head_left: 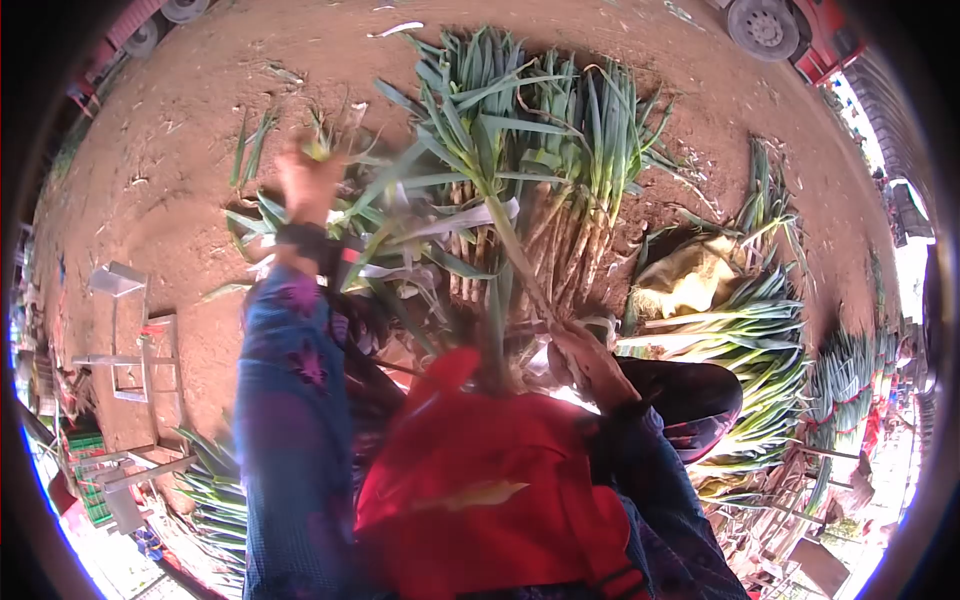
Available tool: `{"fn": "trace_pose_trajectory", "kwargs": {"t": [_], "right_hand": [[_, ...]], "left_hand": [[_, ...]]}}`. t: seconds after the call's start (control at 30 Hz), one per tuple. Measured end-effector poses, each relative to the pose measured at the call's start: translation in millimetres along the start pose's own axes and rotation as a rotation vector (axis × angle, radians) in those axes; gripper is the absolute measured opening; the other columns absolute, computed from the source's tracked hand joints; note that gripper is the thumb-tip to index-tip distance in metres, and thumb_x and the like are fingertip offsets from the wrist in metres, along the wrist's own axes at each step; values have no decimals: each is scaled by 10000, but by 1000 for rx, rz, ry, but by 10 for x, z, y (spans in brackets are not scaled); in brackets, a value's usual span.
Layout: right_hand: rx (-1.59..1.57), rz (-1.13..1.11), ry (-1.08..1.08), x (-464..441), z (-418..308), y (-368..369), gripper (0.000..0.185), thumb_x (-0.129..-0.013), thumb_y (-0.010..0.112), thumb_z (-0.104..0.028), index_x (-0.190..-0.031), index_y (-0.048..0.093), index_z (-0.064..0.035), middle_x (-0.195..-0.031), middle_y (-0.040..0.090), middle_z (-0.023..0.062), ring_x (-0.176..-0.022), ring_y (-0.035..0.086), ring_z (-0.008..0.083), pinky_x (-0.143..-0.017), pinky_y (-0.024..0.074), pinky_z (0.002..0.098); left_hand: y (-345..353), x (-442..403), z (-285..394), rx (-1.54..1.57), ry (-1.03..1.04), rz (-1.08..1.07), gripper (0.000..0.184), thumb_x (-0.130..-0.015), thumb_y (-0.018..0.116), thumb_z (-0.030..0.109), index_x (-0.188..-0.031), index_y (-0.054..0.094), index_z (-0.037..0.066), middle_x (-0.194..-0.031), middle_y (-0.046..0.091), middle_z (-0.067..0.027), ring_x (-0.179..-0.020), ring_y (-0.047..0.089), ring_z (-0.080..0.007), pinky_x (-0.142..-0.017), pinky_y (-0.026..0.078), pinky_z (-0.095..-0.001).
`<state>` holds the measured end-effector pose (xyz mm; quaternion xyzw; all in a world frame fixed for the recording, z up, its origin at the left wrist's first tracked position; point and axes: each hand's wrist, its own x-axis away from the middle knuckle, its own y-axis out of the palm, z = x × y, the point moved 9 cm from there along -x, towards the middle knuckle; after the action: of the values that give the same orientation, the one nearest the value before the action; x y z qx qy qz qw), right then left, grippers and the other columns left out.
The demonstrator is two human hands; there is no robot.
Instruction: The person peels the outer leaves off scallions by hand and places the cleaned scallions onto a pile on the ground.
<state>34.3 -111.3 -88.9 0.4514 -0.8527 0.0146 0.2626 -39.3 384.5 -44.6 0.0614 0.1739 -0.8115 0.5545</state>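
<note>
In the head view my right hand (585,365) is closed around the lower end of a leek (518,250). The leek slants up and to the left, its green leaves fanning out at the top. My left hand (308,182) is stretched out at the left, over loose leaf scraps (262,145) on the ground. Motion smears its fingers, so I cannot make out whether they hold anything. In front of me lies a pile of leeks (585,205), leaves pointing away and pale stalks towards me. Torn leaves lie between my left forearm and this pile.
More leeks (765,350) are heaped at my right beside a yellowish sack (690,278). Tied bundles (842,390) stand farther right. A metal frame (145,350) and green crates (88,470) are at the left. Red vehicles with wheels (763,25) stand beyond the dirt ground.
</note>
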Motion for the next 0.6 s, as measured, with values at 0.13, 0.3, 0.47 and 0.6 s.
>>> {"fn": "trace_pose_trajectory", "kwargs": {"t": [0.13,0.3,0.47,0.6], "right_hand": [[411,-50,0,356,-399,194,230,-929,535,-134,-1093,550,26,-753,501,35,-631,467,159,-541,409,357],[289,82,75,823,-527,255,264,-886,520,-242,-1001,561,-8,-673,422,-61,-598,376,29,-502,306,211],[705,56,-94,804,-315,-22,176,-872,555,-192,-927,554,-24,-659,453,-29,-599,421,50,-487,335,255],[777,88,9,390,-144,-222,168,-854,594,-170,-910,554,-16,-680,502,22,-631,478,71,-530,383,278]], "left_hand": [[1374,903,-263,-422,224,-810,567,-835,642,488,-1221,528,88,-1120,567,-86,-944,574,-266,-720,508,-365],[1906,1755,-79,549,-977,-597,468,-858,634,476,-1117,570,91,-1039,613,-83,-896,609,-237,-711,536,-402],[2127,1561,-177,726,-993,-489,286,-869,661,362,-1004,603,117,-859,651,-51,-768,628,-190,-693,542,-386],[1874,1174,565,729,-818,-531,298,-852,684,362,-1023,606,130,-882,649,-28,-797,622,-167,-698,526,-323]]}}
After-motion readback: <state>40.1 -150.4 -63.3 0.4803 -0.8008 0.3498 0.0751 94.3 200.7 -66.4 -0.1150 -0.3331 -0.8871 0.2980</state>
